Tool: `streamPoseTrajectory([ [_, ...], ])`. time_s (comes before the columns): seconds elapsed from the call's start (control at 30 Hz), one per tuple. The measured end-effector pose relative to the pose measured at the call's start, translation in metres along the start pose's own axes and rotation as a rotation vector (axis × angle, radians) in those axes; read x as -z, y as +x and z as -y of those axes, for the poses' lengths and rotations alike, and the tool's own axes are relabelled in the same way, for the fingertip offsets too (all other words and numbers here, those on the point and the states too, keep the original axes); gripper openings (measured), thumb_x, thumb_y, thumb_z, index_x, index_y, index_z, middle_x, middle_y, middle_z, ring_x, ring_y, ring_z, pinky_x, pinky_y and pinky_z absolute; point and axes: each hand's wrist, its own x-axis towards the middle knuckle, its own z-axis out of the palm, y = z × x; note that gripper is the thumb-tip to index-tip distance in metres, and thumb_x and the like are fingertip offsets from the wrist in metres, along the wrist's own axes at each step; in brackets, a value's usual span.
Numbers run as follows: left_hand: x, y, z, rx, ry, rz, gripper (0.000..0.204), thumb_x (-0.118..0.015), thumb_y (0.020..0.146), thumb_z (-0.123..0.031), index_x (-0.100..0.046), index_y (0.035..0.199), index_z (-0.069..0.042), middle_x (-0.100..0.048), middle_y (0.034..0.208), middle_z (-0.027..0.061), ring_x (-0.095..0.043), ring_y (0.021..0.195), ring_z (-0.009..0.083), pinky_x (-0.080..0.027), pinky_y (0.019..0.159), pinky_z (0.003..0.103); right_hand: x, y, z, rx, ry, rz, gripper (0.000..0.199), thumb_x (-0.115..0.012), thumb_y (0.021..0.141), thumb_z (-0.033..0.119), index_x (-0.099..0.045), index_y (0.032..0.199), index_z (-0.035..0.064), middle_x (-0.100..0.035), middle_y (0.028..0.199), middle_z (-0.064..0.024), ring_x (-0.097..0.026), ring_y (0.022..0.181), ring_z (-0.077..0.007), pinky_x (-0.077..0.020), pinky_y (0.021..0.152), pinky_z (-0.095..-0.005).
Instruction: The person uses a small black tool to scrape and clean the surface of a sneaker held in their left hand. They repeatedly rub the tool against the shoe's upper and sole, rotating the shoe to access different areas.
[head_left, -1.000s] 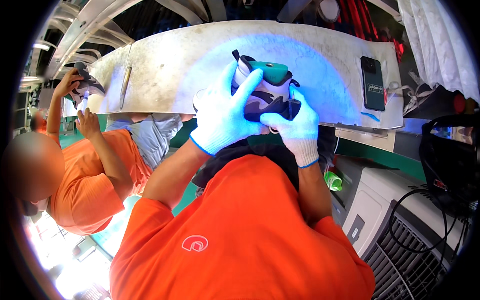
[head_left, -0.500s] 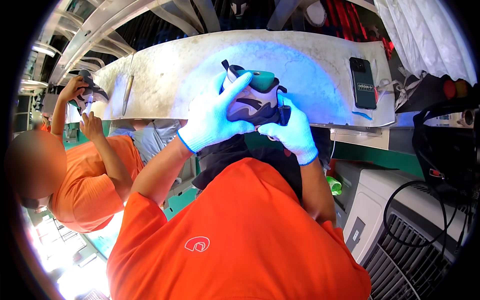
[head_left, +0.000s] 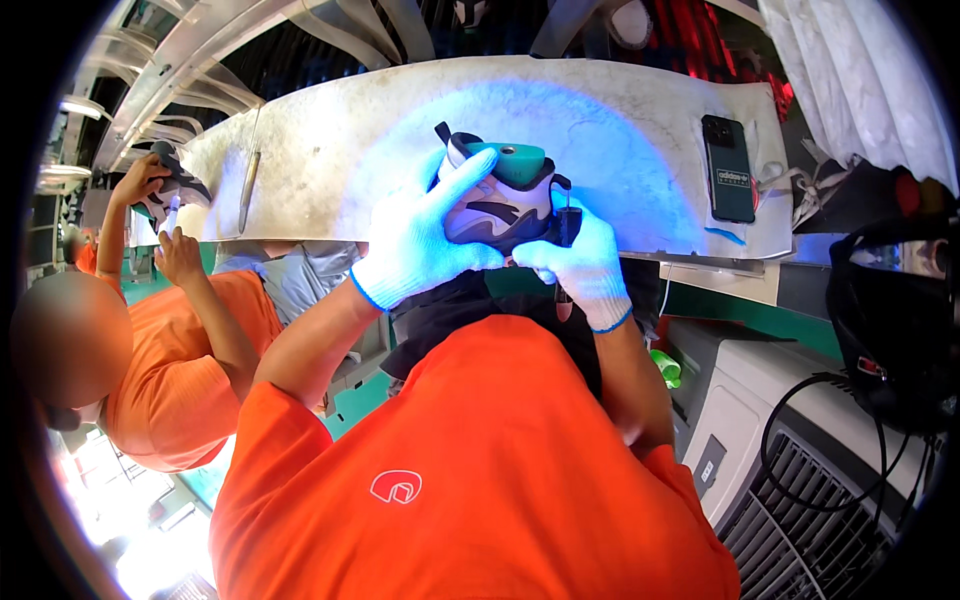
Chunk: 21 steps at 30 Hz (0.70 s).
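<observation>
A grey, white and black shoe [head_left: 492,226] is held just above the near edge of the worktable, with a teal last [head_left: 522,164] in its opening. My left hand [head_left: 415,245], in a white knit glove, wraps the shoe's left side, thumb along the bottom and a finger over the top. At the shoe's lower right, my right hand [head_left: 592,265], gloved alike, closes around a slim tool with a dark handle [head_left: 569,228]. The tool stands nearly upright, a thin shaft at its upper end and a reddish-brown tip below the hand. Its exact kind is unclear.
Blue-white light falls on the worktable [head_left: 330,130]. A dark phone [head_left: 729,168] and a small blue strip [head_left: 725,236] lie at the right; a slim metal tool [head_left: 249,192] lies at the left. A co-worker [head_left: 190,370] there handles another shoe [head_left: 180,185]. A pale machine [head_left: 745,400] stands right.
The dark tool in my right hand has turned from foreshortened to nearly upright, so its length now shows. Both hands and the shoe have shifted slightly left.
</observation>
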Motion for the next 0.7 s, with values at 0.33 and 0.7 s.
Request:
streamPoseTrajectory([
  [0.33, -0.003, -0.01, 0.005, -0.024, -0.011, -0.023, 0.114, -0.107, 0.056, -0.036, -0.062, 0.16, -0.026, -0.065, 0.143, 0.0227, -0.075, 0.116, 0.0417, -0.063, 0.095, 0.048, 0.023, 0.001, 0.007, -0.121, -0.084, 0.117, 0.038, -0.083, 0.089, -0.001, -0.068, 0.123, -0.0019, -0.074, 0.089, -0.006, -0.065, 0.066, -0.0118, -0.0529, 0.06, -0.0285],
  [0.7, -0.008, -0.013, 0.008, -0.035, -0.054, -0.033, 0.107, -0.104, 0.06, -0.04, -0.065, 0.158, -0.025, -0.065, 0.144, 0.025, -0.073, 0.119, 0.042, -0.062, 0.093, 0.048, 0.021, 0.004, 0.012, -0.195, -0.148, 0.043, 0.019, -0.081, 0.085, 0.004, -0.074, 0.102, -0.0025, -0.064, 0.068, -0.0041, -0.063, 0.054, -0.0165, -0.0504, 0.051, -0.031],
])
